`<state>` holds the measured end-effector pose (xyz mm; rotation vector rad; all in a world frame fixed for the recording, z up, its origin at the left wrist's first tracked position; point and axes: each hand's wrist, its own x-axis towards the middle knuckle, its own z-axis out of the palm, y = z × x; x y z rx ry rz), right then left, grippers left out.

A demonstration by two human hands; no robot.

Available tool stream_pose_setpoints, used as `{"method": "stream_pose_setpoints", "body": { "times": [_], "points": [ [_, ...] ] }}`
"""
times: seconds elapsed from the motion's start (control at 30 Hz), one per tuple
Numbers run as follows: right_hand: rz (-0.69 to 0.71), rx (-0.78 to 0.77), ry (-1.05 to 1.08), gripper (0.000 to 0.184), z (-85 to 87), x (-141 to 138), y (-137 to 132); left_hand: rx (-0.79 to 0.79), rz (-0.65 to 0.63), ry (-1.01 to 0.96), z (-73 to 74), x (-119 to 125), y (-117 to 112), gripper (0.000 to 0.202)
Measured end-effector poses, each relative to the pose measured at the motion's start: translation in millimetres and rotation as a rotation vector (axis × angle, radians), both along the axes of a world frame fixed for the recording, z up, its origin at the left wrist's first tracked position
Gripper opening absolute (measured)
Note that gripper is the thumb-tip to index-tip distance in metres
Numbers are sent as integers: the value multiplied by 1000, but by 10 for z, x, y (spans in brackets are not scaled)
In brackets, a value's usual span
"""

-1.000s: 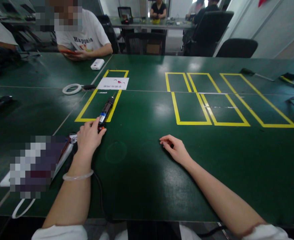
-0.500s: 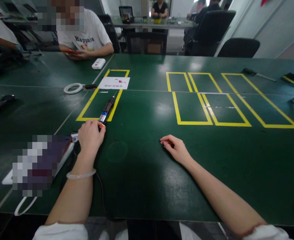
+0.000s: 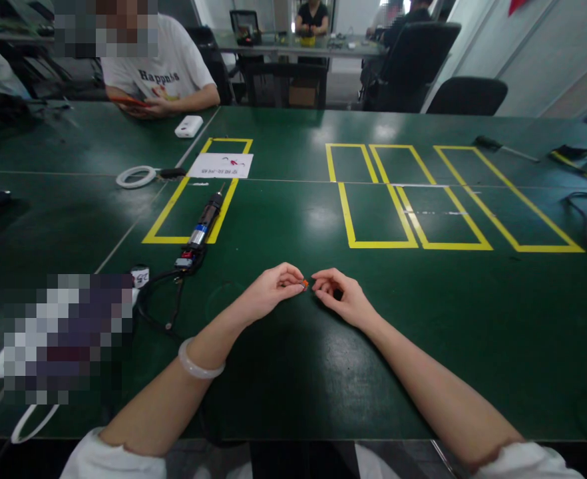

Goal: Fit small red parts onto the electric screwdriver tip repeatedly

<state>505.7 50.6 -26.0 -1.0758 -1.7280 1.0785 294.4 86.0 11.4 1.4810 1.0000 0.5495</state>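
A small orange piece (image 3: 305, 285) is pinched between the thumb and fingertips of my left hand (image 3: 273, 291); it is too small to name more exactly. My right hand (image 3: 341, 294) is just to the right of it, fingers curled and thumb close to the index finger. Anything within its grip is hidden. Both hands are over the front middle of the green table (image 3: 293, 372). To the left lies an electric screwdriver (image 3: 205, 221), its bit pointing away from me and its black cable (image 3: 146, 309) looping beside it.
Yellow tape rectangles (image 3: 381, 244) mark the table. A white paper label (image 3: 222, 165) lies across the left one. A screwdriver (image 3: 506, 148) and cables (image 3: 580, 163) lie at the right. A coiled white cord (image 3: 136, 177) and white box (image 3: 189, 126) are at left. A person (image 3: 166, 73) sits opposite.
My left hand has moved right from the rear end of the electric screwdriver to beside my right hand, bringing the small orange piece. My right hand has barely moved. The view has shifted slightly.
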Motion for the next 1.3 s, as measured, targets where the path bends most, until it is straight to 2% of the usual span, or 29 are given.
{"method": "stream_pose_setpoints", "body": {
  "times": [0.1, 0.23, 0.33, 0.4, 0.5, 0.6, 0.67, 0.73, 0.8, 1.03, 1.17, 1.3],
  "points": [
    [55, 27, -4, 33, -9, -14, -5, -68, -57, -27, -86, -2, -14, 27],
    [67, 69, -56, 22, -10, -28, -12, -122, -60, -71, -153, 1, -21, 31],
    [39, 0, -33, 16, -17, -32, -3, -83, -52, -58, -150, 28, -40, 30],
    [3, -103, 52, 18, -27, -32, 12, 60, -49, 5, -123, 37, -62, 31],
    [-28, -261, 219, 25, -26, -30, 36, 420, -70, 137, -74, 36, -102, 31],
    [-8, -362, 306, 29, 18, -29, 44, 757, -97, 231, -61, 40, -139, 20],
    [17, -404, 315, 31, 55, -28, 43, 907, -104, 255, -74, 49, -157, 16],
    [43, -428, 315, 32, 81, -29, 40, 978, -114, 249, -90, 58, -169, 14],
    [57, -424, 321, 32, 86, -33, 36, 969, -111, 223, -96, 60, -173, 13],
    [39, -322, 375, 29, -15, -74, 3, 775, -7, 208, -77, 18, -141, 16],
    [21, -218, 255, 23, -44, -76, -4, 716, -31, 231, -93, 10, -140, 20],
    [-9, -131, 100, 15, 0, -63, -11, 687, -101, 277, -76, 3, -139, 22]
  ]
}}
